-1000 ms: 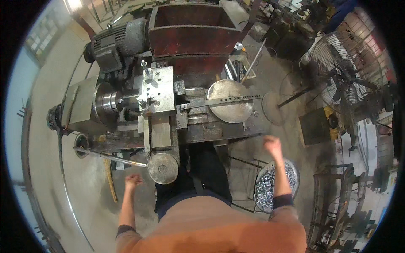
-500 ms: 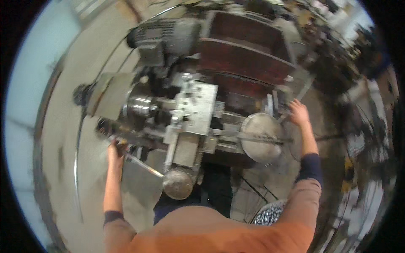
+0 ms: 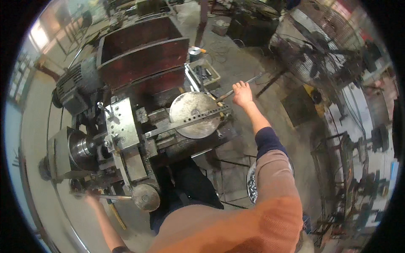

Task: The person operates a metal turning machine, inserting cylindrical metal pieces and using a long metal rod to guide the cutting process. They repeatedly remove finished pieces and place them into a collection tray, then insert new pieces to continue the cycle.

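A small lathe-like machine stands before me, with a shiny round chuck point(image 3: 82, 148) at its left and a pale drilled metal plate point(image 3: 122, 122) in the middle. My right hand point(image 3: 242, 93) is closed round a long metal lever point(image 3: 255, 78) beyond the large round disc point(image 3: 194, 110). Across that disc lies a flat bar with a row of holes point(image 3: 198, 119). At the near left, my left hand point(image 3: 92, 199) is closed at the outer end of a metal rod point(image 3: 118, 197). This rod runs to a small round disc point(image 3: 146, 197); my left fingers are partly hidden.
A dark red metal bin point(image 3: 145, 57) rises behind the machine, beside an electric motor point(image 3: 75, 90). A small tray of parts point(image 3: 217, 80) sits near the lever. A large caged fan point(image 3: 316, 46) stands at far right. A tub of small metal pieces point(image 3: 252, 185) is partly behind my right arm.
My view has swung right, so the machine sits further left. My right hand stays by the lever, which shows more plainly now. The left rod has turned from slanting to nearly level in view.
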The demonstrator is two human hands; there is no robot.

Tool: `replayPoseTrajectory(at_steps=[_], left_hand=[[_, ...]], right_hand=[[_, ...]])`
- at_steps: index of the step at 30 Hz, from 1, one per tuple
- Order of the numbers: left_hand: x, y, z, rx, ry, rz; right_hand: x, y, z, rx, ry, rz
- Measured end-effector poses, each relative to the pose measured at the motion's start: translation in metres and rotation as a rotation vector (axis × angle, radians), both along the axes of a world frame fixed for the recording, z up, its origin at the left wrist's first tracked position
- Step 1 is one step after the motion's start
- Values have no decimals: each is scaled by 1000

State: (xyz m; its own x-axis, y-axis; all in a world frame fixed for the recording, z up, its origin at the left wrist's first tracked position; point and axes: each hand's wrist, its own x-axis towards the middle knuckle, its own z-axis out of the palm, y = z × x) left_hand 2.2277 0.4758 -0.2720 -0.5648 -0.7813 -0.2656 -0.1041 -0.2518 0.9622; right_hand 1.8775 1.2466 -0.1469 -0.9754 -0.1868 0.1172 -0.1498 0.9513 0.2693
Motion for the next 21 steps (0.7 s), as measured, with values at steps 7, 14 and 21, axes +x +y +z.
replayPoseTrajectory(at_steps=[7, 14, 21], left_hand=[[-4, -2, 10, 143, -52, 41], [57, 47, 39, 28, -161, 5], [79, 32, -62, -492, -799, -507]], right_hand=[[78, 13, -9, -145, 94, -92], [181, 30, 8, -304, -174, -446], [205, 96, -56, -114, 14, -404]])
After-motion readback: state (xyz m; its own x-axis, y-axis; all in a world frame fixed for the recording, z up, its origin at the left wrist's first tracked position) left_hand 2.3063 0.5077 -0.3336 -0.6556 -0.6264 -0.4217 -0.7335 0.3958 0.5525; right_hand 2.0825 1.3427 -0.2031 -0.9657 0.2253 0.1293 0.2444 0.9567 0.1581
